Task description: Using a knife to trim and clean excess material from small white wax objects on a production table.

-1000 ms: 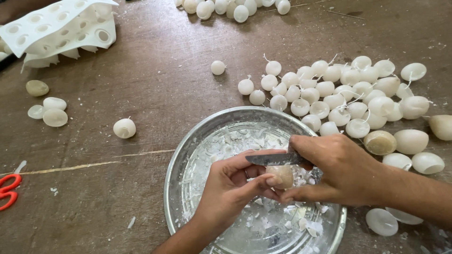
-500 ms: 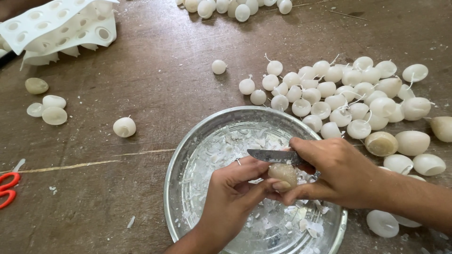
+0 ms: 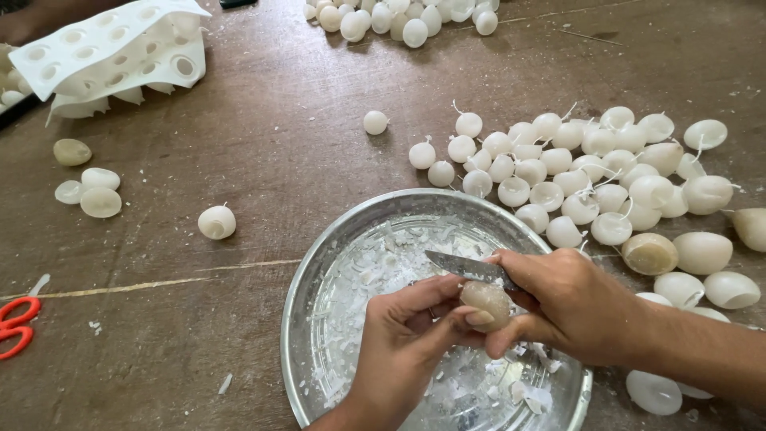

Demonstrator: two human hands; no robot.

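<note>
A: Steel first: one round, shallow metal basin [image 3: 319,279], its floor littered with white wax shavings [image 3: 375,271]. Both hands work above it.

B: Grip states?

A: Left hand [image 3: 403,343] pinches one dull tan egg-shaped wax piece [image 3: 487,303] between thumb and fingertips, over the basin's right half. Right hand [image 3: 570,303] is clenched around one small steel-bladed knife [image 3: 463,267], the blade lying flat and pointing left, just above the wax piece; its thumb also presses on that piece.

B: Counts around the basin?

A: Up and right of the basin, a heap of white round wax balls with wicks [image 3: 558,172], too many and too overlapped to count exactly, roughly three dozen. Right of the basin, several larger egg-shaped halves [image 3: 702,251]. One lone white ball [image 3: 216,222] left of the basin. Farther left, four flat pale wax halves [image 3: 88,187]. One pair of red-handled scissors [image 3: 16,323] at the far left edge. One white plastic mould tray with round sockets [image 3: 112,52] far upper left. A second ball cluster [image 3: 399,17] far above.
</note>
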